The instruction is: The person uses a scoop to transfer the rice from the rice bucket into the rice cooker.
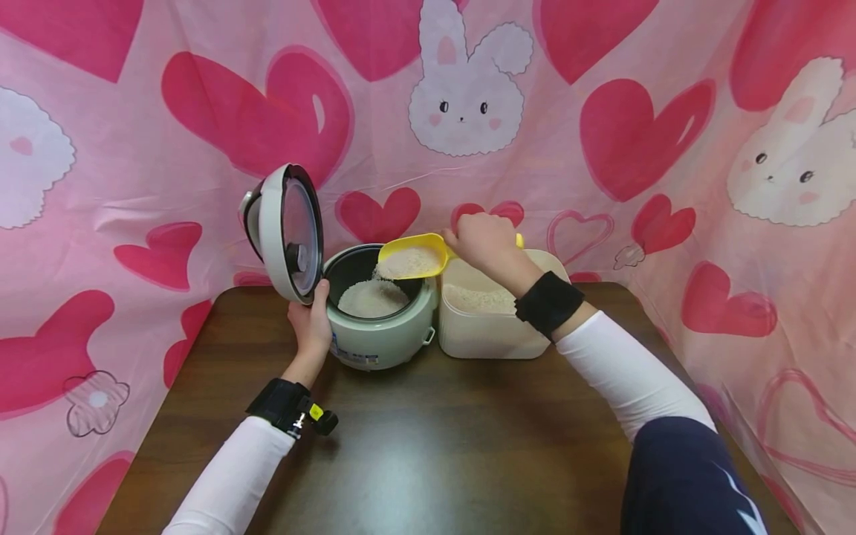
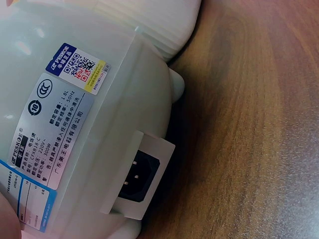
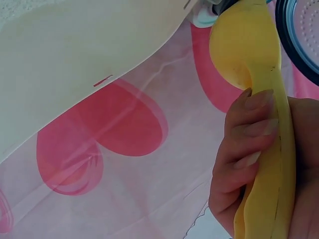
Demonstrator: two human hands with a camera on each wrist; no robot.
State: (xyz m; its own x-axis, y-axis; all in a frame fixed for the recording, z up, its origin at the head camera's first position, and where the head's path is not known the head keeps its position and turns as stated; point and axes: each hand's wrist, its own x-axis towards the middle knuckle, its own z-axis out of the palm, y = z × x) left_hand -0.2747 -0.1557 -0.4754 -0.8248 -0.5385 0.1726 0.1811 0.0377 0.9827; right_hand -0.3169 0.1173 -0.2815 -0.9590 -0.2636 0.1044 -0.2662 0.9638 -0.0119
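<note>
My right hand [image 1: 488, 241] grips the handle of a yellow scoop [image 3: 271, 164], fingers curled round it. White rice [image 1: 409, 261] fills the scoop, whose lip tips over the open rice cooker [image 1: 374, 345]. Grains spill from the lip onto a mound of rice [image 1: 372, 299] in the dark inner pot. At the cooker's left side, my left hand [image 1: 311, 327] holds on by the base of the raised lid [image 1: 270, 234], thumb up near the rim. In the left wrist view the cooker's labels [image 2: 52, 124] and power socket [image 2: 142, 174] show.
A cream rice bin [image 1: 495, 338], holding more rice, stands just right of the cooker. Both sit toward the back of the dark wooden table [image 1: 414, 453]. A pink cloth with hearts and rabbits [image 1: 381, 148] hangs close behind and at the sides.
</note>
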